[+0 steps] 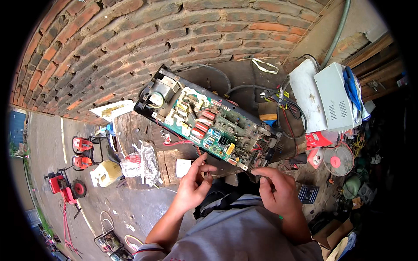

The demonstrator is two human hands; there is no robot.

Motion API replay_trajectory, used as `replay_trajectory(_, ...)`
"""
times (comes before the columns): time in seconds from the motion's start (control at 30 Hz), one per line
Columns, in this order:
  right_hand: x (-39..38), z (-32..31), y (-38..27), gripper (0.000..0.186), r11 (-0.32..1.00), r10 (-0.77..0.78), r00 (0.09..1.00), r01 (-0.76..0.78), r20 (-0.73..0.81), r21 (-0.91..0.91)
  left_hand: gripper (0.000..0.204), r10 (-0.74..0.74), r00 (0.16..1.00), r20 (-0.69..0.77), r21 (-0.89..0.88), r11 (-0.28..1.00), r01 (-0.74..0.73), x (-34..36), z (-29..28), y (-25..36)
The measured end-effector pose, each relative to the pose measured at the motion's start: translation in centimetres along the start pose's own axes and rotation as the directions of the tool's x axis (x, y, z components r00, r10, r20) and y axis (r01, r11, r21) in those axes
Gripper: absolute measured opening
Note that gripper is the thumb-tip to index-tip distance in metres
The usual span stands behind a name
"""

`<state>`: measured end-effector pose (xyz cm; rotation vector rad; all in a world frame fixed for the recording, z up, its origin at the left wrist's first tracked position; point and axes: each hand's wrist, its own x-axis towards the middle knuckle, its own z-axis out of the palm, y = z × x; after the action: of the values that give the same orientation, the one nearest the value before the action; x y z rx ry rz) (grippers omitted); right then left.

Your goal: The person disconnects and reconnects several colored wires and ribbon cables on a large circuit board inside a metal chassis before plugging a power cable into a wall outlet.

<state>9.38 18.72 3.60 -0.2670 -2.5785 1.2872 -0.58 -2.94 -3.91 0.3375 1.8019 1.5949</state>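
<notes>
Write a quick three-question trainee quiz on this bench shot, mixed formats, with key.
1. True or false: a lid covers the circuit board.

2. Multiple choice: which of these is on the person's right, farther out than the right hand?
A) the red wheeled machine
B) the fan
C) the yellowish jug

3. Fill in: the wall beyond the black chassis is made of ____.

Key:
1. False; the board's components lie exposed in the open chassis.
2. B; the other two are on the left.
3. Brick.
</notes>
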Motion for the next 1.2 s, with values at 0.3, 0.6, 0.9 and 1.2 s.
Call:
replay_trajectory(0.3, -0.6, 0.0, 0.5, 0.020, 1.000, -0.008, 1.000, 0.008, -0.023, -0.019, 0.064, 0.005, 0.999, -0.041, -0.035, 0.999, -0.006, -0.4, -0.4, -0.3)
replay_trajectory(0.6, -0.5, -0.5, 0.0, 0.017, 0.998, 0.033, 0.999, -0.034, -0.009, -0.048, 0.062, -0.003, 0.999, -0.049, -0.016, 1.000, 0.002, -0.4, -0.8, 0.1)
replay_trajectory(0.9, -0.6, -0.6, 0.3, 0.017, 0.998, 0.045, 0.999, -0.046, -0.008, -0.051, 0.062, -0.002, 0.999, -0.049, 0.027, 1.000, 0.004, 0.0, -0.8, 0.7)
replay_trajectory(1.2, -0.4, -0.8, 0.3, 0.016, 0.997, 0.039, 0.999, -0.039, -0.001, -0.061, 0.070, 0.056, 0.988, -0.143, -0.089, 0.994, -0.069, 0.6, -0.7, 0.4)
